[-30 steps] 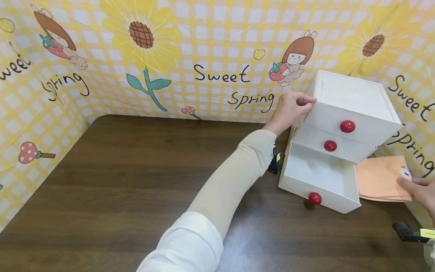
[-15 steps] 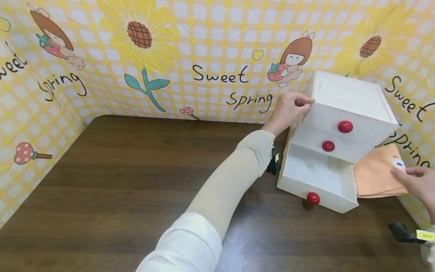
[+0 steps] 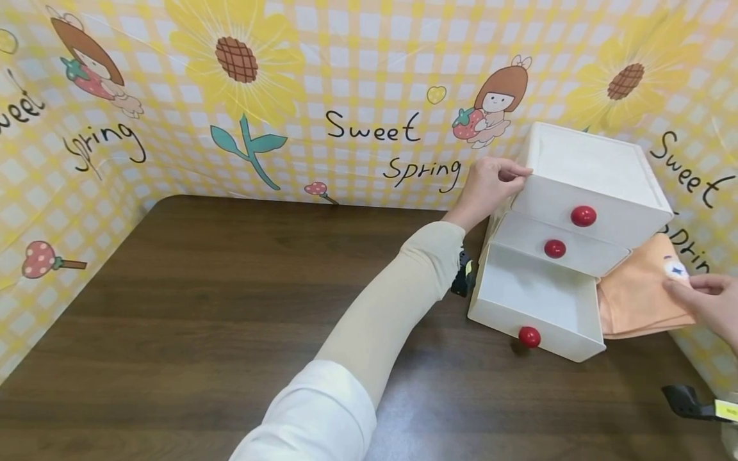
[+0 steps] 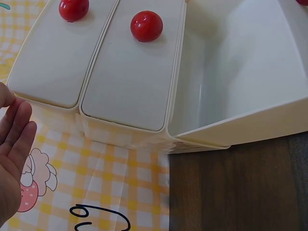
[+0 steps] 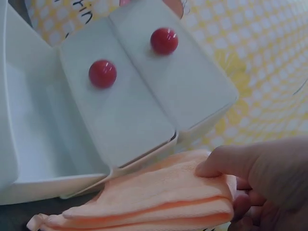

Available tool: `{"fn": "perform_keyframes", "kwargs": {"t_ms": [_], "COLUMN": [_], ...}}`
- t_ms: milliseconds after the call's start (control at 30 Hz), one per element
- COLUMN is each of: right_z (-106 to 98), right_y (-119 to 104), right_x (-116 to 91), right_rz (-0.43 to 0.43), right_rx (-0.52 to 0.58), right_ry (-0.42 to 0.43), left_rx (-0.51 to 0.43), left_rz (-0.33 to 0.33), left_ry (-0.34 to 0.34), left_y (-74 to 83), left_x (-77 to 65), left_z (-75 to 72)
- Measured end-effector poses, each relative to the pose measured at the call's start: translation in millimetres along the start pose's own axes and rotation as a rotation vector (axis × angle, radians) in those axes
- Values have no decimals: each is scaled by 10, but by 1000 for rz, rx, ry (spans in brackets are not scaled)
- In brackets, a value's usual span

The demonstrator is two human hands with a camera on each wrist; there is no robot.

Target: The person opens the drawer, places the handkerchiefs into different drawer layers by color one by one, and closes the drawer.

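A white three-drawer cabinet [image 3: 599, 166] with red knobs stands at the right of the table. Its bottom drawer [image 3: 536, 282] is pulled out, with a bare floor; the upper two are closed. My left hand [image 3: 487, 189] pinches the cabinet's upper left front corner between thumb and finger. In the left wrist view the other fingers [image 4: 21, 130] extend beside that corner. My right hand [image 3: 712, 301] pinches a folded orange towel [image 3: 640, 298] with a white patch, just right of the drawer. In the right wrist view my thumb lies on top of the towel's folded layers.
The dark wooden table [image 3: 230, 307] stretches to the left of the cabinet. A yellow checked cloth [image 3: 369, 77] printed with flowers and lettering hangs behind and along the sides. The open drawer's red knob [image 3: 529, 337] juts over the table front.
My right hand has shifted left and slightly up in view with the towel, which is turned and now sits closer against the cabinet's side. The left hand keeps its hold on the corner.
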State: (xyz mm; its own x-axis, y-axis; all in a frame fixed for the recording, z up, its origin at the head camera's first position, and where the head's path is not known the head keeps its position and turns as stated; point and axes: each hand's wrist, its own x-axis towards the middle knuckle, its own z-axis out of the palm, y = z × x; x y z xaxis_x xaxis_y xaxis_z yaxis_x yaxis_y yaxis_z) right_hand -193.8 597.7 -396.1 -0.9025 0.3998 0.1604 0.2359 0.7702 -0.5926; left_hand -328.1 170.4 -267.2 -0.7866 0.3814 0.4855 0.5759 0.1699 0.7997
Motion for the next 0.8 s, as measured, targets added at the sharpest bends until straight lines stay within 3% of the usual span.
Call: {"fn": "perform_keyframes", "kwargs": {"t_ms": [133,333,600,800], "right_z": [-33,-81,-101,-122], "right_y": [-94,-18,21,-107], "right_x": [-46,-58,-110,-248], "right_rz": [-20,-9,-15,-35], "right_rx": [36,193,245,321], "right_ry": [52,81,26,-14], "left_rx": [-3,-8,5,9], "left_rz": [-11,-13,-1,0], "left_ry": [0,1,7,7], "left_y": [0,19,26,11], "left_x": [-3,-6,4,1], "left_z": [-5,-13,-10,-1]}}
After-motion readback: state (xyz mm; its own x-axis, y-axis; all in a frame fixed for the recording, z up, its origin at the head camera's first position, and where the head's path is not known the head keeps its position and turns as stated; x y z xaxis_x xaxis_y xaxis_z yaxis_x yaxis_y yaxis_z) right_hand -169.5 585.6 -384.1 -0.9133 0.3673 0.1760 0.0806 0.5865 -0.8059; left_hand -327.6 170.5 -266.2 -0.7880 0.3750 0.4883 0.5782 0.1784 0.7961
